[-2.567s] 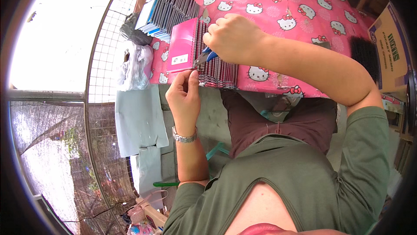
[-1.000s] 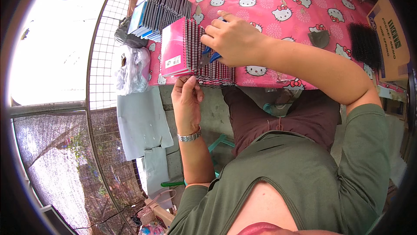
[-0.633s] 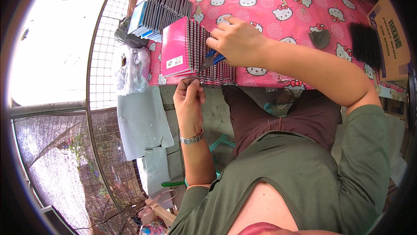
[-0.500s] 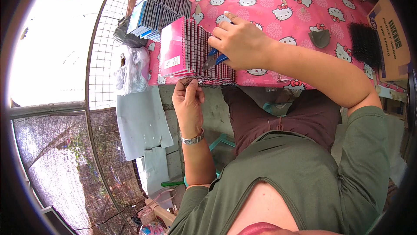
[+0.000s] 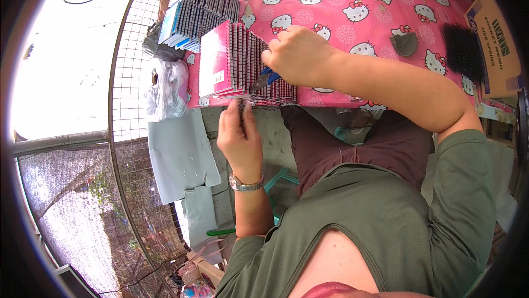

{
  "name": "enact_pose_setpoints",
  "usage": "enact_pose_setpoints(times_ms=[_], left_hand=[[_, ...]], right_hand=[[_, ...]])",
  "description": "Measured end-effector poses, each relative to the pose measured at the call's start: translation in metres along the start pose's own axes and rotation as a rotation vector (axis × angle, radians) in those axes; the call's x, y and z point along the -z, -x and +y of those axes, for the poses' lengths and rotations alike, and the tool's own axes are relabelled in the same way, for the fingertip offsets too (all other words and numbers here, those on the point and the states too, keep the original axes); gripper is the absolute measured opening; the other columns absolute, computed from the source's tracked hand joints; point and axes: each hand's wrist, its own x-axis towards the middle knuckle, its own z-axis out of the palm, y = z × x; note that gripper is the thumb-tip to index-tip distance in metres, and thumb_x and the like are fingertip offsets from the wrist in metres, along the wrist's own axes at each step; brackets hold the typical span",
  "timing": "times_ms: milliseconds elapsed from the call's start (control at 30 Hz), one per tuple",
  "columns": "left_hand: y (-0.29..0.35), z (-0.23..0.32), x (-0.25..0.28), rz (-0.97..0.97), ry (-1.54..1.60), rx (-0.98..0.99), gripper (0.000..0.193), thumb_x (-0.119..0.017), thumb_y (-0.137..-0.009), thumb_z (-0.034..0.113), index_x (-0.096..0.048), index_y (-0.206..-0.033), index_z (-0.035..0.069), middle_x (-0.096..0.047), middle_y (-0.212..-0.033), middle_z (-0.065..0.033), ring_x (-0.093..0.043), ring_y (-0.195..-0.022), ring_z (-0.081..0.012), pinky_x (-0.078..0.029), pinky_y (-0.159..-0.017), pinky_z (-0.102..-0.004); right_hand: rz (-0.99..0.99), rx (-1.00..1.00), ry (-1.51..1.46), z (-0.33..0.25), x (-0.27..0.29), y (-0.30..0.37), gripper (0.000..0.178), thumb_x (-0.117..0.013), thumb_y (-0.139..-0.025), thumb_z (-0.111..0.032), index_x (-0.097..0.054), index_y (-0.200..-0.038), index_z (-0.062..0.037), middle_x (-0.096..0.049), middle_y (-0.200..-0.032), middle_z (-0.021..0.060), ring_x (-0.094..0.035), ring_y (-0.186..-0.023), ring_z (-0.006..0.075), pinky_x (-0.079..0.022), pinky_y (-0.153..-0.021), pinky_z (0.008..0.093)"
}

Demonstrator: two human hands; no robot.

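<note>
My right hand (image 5: 300, 55) is closed around blue-handled pliers (image 5: 263, 80). Their dark jaws point down and left against the near part of a row of spiral-bound notebooks (image 5: 216, 58) with pink covers. The notebooks stand packed together, dark wire bindings facing up and right. Just off the row's near left corner, my left hand (image 5: 241, 144) has thumb and fingers raised in a pinch, slightly blurred. A dark strip shows between them, and I cannot make out what it is. A metal watch (image 5: 246, 183) circles the left wrist.
Blue-covered spiral notebooks (image 5: 182, 20) stand behind the pink ones on the pink patterned tablecloth (image 5: 330, 17). To the right lie a grey-green piece (image 5: 405, 44), a bundle of black wire spirals (image 5: 462, 53) and a cardboard box (image 5: 493, 44). A clear plastic bag (image 5: 165, 91) hangs at the left edge.
My left hand has drawn back slightly from the notebooks' near edge. The right hand has shifted a little left with the pliers and its fingers have curled in more.
</note>
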Motion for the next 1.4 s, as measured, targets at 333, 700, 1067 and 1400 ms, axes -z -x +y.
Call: enact_pose_setpoints(times_ms=[333,700,1067,1400], left_hand=[[0.002,-0.021,-0.016,-0.209,1.154,0.943,0.004,-0.063,-0.093,0.004,-0.06,-0.095,0.005,-0.061,-0.079,-0.0016,-0.051,-0.062,-0.0092,-0.039,-0.054,-0.0236],[0.007,-0.021,-0.018,-0.061,1.374,1.134,0.004,-0.063,-0.093,0.003,-0.06,-0.092,0.005,-0.06,-0.077,-0.0008,-0.051,-0.06,-0.0093,-0.041,-0.055,-0.0236],[0.01,-0.026,-0.023,-0.184,1.204,0.999,0.003,-0.063,-0.094,0.005,-0.061,-0.091,0.004,-0.061,-0.077,-0.0019,-0.05,-0.059,-0.01,-0.041,-0.055,-0.025],[0.015,-0.027,-0.033,-0.216,1.194,1.019,0.005,-0.066,-0.091,0.002,-0.061,-0.089,0.003,-0.061,-0.079,-0.0019,-0.051,-0.059,-0.0107,-0.04,-0.055,-0.0247]], right_hand=[[0.167,0.12,0.092,0.0,-0.009,0.003,0.012,-0.065,-0.078,-0.018,-0.064,-0.086,-0.0088,-0.066,-0.088,0.0059,-0.065,-0.093,0.0229,-0.049,-0.085,0.0385],[0.21,0.086,0.088,0.016,-0.022,0.013,0.019,-0.06,-0.079,-0.017,-0.069,-0.093,-0.0068,-0.069,-0.087,0.0094,-0.068,-0.093,0.0246,-0.05,-0.086,0.0419],[-0.06,-0.008,0.017,0.002,-0.018,0.002,0.016,-0.064,-0.076,-0.018,-0.067,-0.085,-0.0065,-0.067,-0.08,0.009,-0.068,-0.082,0.0258,-0.052,-0.08,0.0392],[0.113,0.111,0.093,0.004,-0.028,0.006,0.013,-0.063,-0.077,-0.017,-0.068,-0.082,-0.0065,-0.068,-0.081,0.0077,-0.068,-0.08,0.0254,-0.053,-0.083,0.0393]])
